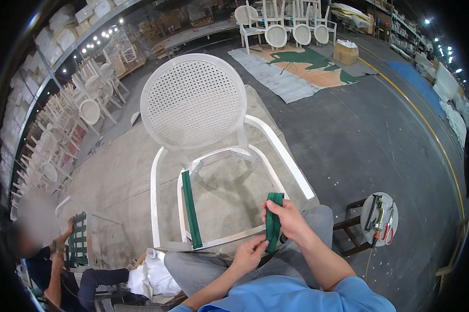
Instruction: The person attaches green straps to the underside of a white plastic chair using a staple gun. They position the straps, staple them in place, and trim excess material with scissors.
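— Holding a length of green webbing (274, 221) over the front rail of the white chair frame (193, 104), is that what both hands are doing?

— Yes. The right hand (289, 218) is closed around the upper part of the strap, fingers wrapped over it, and the left hand (250, 253) pinches the lower end between thumb and fingers. The strap hangs upright just in front of the person's knees, at the right side of the open seat.

— How much of the seat looks woven?

— Very little, by my reading. One green strap (191, 208) already runs from the back rail to the front rail on the left side of the seat opening. Everything else between the rails is open, so most of the webbing looks left to do. The perforated round back seems finished.

— Can you see how the held strap is fixed?

— Not clearly; the hands cover its lower end, so it may or may not be attached to the rail.

— And the surroundings?

— The chair stands on a pale mat (114, 171) laid over a dark concrete floor with a yellow line. A small round stool (379, 216) to the right carries hand tools, among them red-handled scissors. At lower left another person (52, 260) sits working on a frame with green webbing. Stacks of white chairs (286, 23) fill the back and left of the large workshop hall.
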